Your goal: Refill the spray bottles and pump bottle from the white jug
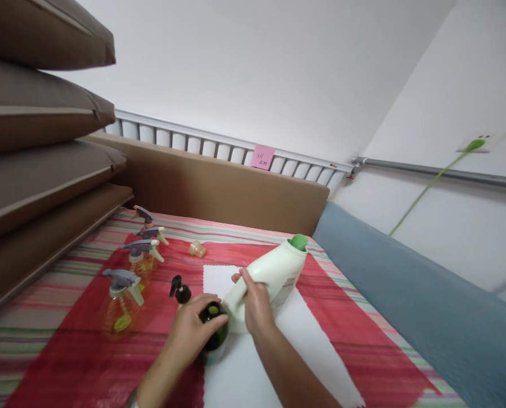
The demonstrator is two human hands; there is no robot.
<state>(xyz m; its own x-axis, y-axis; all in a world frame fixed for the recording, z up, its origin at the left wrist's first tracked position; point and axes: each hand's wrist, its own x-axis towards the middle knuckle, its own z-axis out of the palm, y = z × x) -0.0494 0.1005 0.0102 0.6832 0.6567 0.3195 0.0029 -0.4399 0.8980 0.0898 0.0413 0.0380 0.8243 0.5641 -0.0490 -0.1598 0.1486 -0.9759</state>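
My left hand (pixel 193 326) is closed around a dark round bottle (pixel 216 340), whose top shows a small yellow-green spot. My right hand (pixel 259 303) grips a pale green-white detergent bottle (pixel 280 266) by its handle. That bottle is tilted, its green spout (pixel 298 242) at the upper right and its lower end beside the dark bottle. Just behind my left hand stands a black pump head (pixel 180 289); what is under it is hidden. A white sheet (pixel 253 368) with scalloped edges lies beneath both bottles.
Several clear spray bottles (pixel 123 311) with grey triggers stand at left. A small translucent cap (pixel 197 249) lies behind, on the red cloth (pixel 78 340). Brown cushions (pixel 44 130) are stacked at left, with a brown board (pixel 219 187) behind and a blue-grey panel (pixel 405 294) at right.
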